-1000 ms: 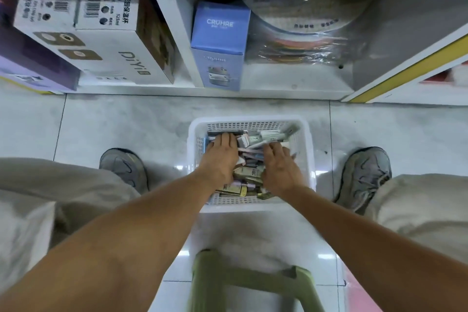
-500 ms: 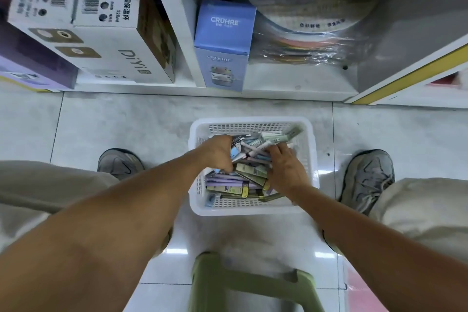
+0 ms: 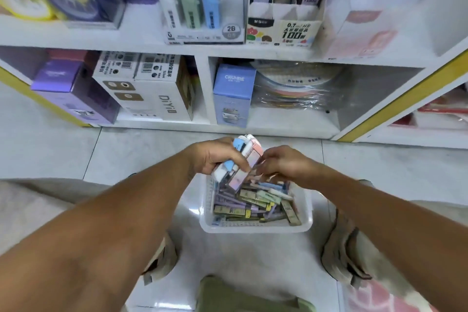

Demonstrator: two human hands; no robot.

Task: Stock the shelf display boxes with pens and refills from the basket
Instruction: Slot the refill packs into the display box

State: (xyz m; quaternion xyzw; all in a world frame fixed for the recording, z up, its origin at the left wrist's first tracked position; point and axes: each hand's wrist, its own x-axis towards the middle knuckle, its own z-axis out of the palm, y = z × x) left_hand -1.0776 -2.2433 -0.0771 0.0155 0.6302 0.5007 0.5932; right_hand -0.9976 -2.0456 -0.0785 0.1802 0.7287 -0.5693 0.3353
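A white plastic basket (image 3: 255,227) sits on the floor between my feet, filled with several flat refill packs (image 3: 255,201) in green, purple and blue. My left hand (image 3: 212,157) grips a bundle of pastel refill packs (image 3: 244,159), blue, white and pink, lifted above the basket's far edge. My right hand (image 3: 283,163) pinches the lower right side of that same bundle. On the shelf above stand a clear display box (image 3: 202,7) with green and blue packs and a white cardboard display box (image 3: 285,24) marked 0.7 HB.
The bottom shelf holds a purple box (image 3: 76,88), white DiYi cartons (image 3: 149,88), a blue CRUHRE box (image 3: 233,94) and a wrapped stack of round plates (image 3: 296,88). A green stool (image 3: 250,296) is at the bottom edge. My shoes flank the basket on the tiled floor.
Both hands came up out of the basket with a bundle of packs. My head tilted up, bringing the upper shelf and its display boxes into view.
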